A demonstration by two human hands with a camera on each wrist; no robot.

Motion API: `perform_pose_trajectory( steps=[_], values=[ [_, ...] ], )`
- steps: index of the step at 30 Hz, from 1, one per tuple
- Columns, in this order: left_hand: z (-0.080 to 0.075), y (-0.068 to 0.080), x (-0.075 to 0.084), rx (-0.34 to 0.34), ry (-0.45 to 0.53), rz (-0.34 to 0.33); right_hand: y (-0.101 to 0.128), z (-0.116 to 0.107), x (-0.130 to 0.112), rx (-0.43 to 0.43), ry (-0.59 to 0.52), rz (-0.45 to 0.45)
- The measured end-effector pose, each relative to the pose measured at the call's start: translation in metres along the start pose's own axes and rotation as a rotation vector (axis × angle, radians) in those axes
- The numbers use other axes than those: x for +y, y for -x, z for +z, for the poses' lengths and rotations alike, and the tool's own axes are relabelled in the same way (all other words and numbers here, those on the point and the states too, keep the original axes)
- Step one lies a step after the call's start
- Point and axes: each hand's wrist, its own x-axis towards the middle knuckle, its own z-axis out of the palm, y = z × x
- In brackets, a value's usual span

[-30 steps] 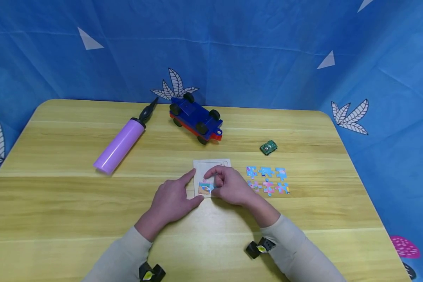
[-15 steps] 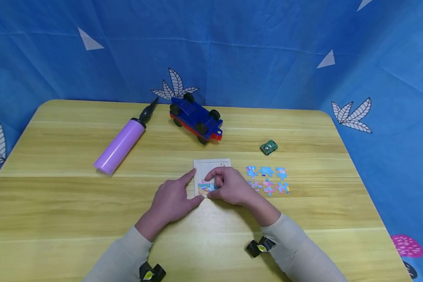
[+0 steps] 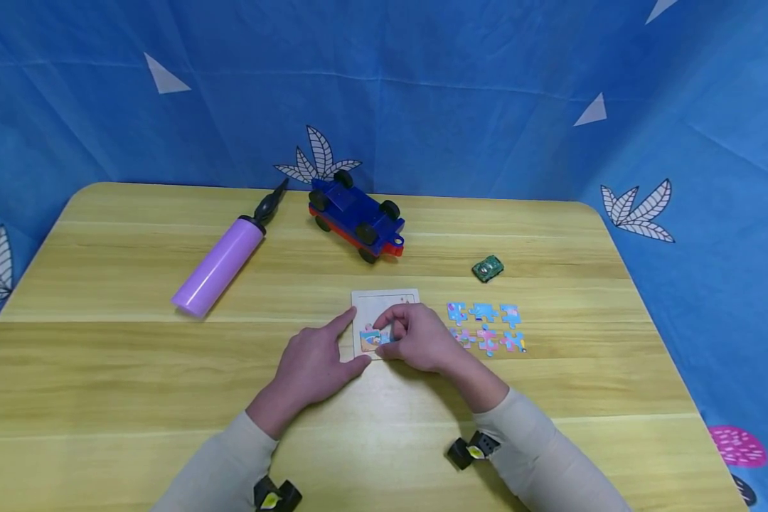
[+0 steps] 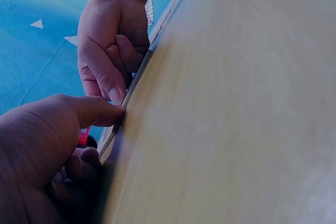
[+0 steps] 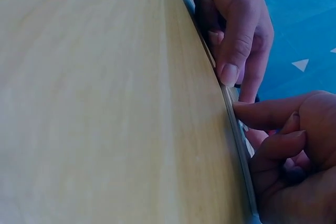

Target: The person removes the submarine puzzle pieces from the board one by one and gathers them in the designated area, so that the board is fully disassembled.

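A pale puzzle board (image 3: 393, 299) lies flat on the wooden table (image 3: 134, 355). My left hand (image 3: 345, 340) steadies it, with the index finger along its left edge and the thumb at its lower left corner. My right hand (image 3: 384, 333) pinches a colourful puzzle piece (image 3: 371, 339) over the board's lower left part. In the left wrist view my left thumb (image 4: 100, 111) presses the board's edge (image 4: 134, 85), with the right hand (image 4: 110, 40) beyond it. The right wrist view shows both hands at that same thin edge (image 5: 233, 108).
Several loose puzzle pieces (image 3: 486, 327) lie in rows right of the board. A small green toy car (image 3: 488, 267) sits behind them. A blue and red toy vehicle (image 3: 355, 213) and a purple pump (image 3: 220, 263) lie farther back. Blue cloth surrounds the table.
My right hand's fingers have curled lower and tighter around the piece on the board. My left hand has stayed in place.
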Motion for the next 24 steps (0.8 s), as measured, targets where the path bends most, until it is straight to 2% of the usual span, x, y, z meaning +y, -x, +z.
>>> perform_pose_trajectory(
  steps=[6,15,24],
  values=[
    [-0.001,0.001,0.000,0.009,0.007,0.009,0.001,0.000,0.001,0.006,-0.014,-0.017],
    [-0.002,0.001,0.001,-0.008,0.007,-0.012,0.003,0.000,0.001,0.012,0.016,-0.036],
    [-0.002,0.001,0.001,0.001,0.012,-0.008,0.010,0.003,-0.002,0.055,0.057,-0.070]
  ],
)
